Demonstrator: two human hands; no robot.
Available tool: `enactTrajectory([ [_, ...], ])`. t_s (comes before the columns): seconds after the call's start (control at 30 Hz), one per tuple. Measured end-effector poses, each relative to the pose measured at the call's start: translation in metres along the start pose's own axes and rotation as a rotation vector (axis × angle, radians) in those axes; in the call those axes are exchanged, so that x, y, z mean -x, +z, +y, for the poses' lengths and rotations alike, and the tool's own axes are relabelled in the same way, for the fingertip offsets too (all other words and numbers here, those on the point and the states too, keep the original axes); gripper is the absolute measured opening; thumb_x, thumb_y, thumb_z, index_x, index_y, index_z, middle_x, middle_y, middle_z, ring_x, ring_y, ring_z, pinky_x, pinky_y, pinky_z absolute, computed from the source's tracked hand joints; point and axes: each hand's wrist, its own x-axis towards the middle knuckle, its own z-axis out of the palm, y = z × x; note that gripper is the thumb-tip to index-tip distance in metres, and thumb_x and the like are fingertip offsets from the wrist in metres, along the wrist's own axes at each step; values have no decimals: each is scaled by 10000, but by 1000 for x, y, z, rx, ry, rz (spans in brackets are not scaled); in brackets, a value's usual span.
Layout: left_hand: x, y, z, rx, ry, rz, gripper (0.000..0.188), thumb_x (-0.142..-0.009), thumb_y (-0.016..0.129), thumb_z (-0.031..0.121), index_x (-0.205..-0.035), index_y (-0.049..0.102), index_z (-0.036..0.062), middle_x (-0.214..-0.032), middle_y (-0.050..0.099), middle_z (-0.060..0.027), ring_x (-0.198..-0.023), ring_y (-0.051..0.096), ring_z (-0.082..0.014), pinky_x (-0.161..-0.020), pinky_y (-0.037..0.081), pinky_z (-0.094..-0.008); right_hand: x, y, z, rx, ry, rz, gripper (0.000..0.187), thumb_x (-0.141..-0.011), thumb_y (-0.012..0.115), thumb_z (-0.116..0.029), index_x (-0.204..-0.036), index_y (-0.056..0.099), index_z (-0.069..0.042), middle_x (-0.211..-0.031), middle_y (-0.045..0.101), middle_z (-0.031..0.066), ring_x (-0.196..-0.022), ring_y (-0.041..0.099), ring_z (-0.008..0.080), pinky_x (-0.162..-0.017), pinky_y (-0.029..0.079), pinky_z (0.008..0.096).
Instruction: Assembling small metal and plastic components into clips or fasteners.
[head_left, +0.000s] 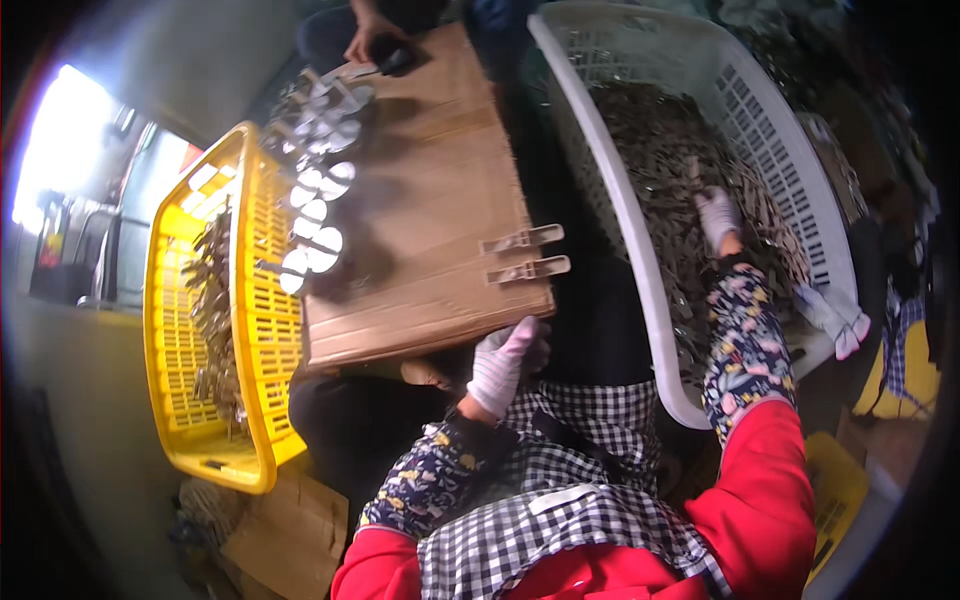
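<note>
My left hand point(503, 366), in a white glove, is closed at the near right corner of a cardboard sheet point(420, 200); whatever its fingers hold is hidden. Two narrow metal pieces point(525, 240) lie side by side on the cardboard just beyond that hand. At the sheet's left edge stand several shiny round-ended metal pieces point(318, 240), grouped in a row. My right hand point(717, 215), gloved too, reaches into a white plastic basket point(620, 190) heaped with narrow brownish metal pieces point(660, 130). Its fingers are drawn together on the pile, and what they pinch is too small to name.
A yellow basket point(262, 400) with more metal pieces stands left of the cardboard. Across the sheet, another person's hand point(368, 38) is beside a dark object point(390, 54). A loose white glove point(832, 318) hangs over the white basket's near right rim. Flattened cardboard point(285, 535) lies lower left.
</note>
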Motion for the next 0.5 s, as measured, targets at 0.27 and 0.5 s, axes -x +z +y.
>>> enactTrajectory([
  [0.27,-2,-16,-12,149,60,7,343,-827,634,344,-906,615,11,-670,576,-34,-573,523,-115,-527,429,-233,96,13,-245,-603,-332,-566,160,-866,572,-135,-999,619,-59,-827,588,-39,-698,488,37,-624,412,186],
  [0.5,-2,-15,-8,102,59,-26,367,-834,619,366,-918,621,9,-684,591,-41,-597,538,-112,-568,435,-226,98,56,-285,-512,-113,-758,126,-828,625,-132,-918,636,-44,-766,593,-29,-694,488,48,-628,411,200],
])
